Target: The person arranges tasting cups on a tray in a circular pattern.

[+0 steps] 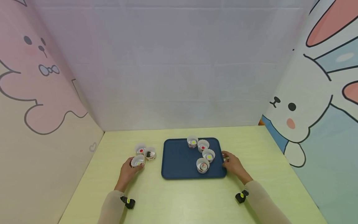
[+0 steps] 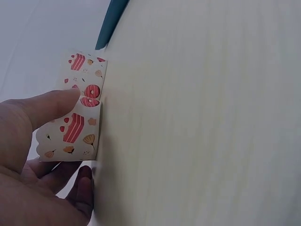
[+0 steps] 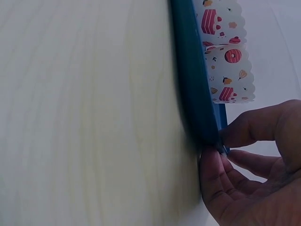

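My left hand (image 1: 128,173) grips a white paper baking cup (image 1: 137,161), thumb on one side and fingers on the other. Red cake slices and doughnuts are printed on the cup's wall (image 2: 70,131), which stands close to the tabletop. Right behind it are two more baking cups, one with a red spot inside (image 1: 140,150) and one with a dark piece inside (image 1: 150,153). My right hand (image 1: 235,167) pinches the right rim of a dark blue tray (image 1: 179,160) between thumb and fingers. Several baking cups stand in the tray's right half, the front one (image 1: 202,165) nearest me.
The pale yellow-green table (image 1: 179,199) runs back to a white curtain-like wall (image 1: 179,68). Side panels with cartoon animals, pink on the left (image 1: 50,90) and a rabbit on the right (image 1: 305,118), flank it. A strip of tabletop lies between the left cups and the tray.
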A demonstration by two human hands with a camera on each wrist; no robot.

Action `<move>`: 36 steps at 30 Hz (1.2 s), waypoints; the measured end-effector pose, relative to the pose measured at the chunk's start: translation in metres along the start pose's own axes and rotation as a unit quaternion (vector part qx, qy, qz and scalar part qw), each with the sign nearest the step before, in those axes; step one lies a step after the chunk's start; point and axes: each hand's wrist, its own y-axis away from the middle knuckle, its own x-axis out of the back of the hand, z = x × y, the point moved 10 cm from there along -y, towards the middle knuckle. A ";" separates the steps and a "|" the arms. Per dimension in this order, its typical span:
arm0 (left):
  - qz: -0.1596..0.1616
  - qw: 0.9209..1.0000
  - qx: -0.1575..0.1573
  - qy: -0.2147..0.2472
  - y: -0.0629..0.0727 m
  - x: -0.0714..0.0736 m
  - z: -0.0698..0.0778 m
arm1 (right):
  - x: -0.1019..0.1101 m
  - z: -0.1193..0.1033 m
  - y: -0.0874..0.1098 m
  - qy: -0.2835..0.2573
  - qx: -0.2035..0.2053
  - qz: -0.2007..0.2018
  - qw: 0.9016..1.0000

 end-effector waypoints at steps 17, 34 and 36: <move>0.022 1.000 -0.003 -0.016 0.008 0.012 0.001 | 0.001 -0.003 0.002 -0.009 0.008 0.002 1.000; 0.013 1.000 0.007 0.024 0.021 0.032 0.025 | 0.000 0.000 0.002 0.006 0.003 0.006 1.000; 0.013 0.999 -0.006 0.033 0.022 0.033 0.033 | 0.000 0.001 0.001 0.006 0.005 0.007 1.000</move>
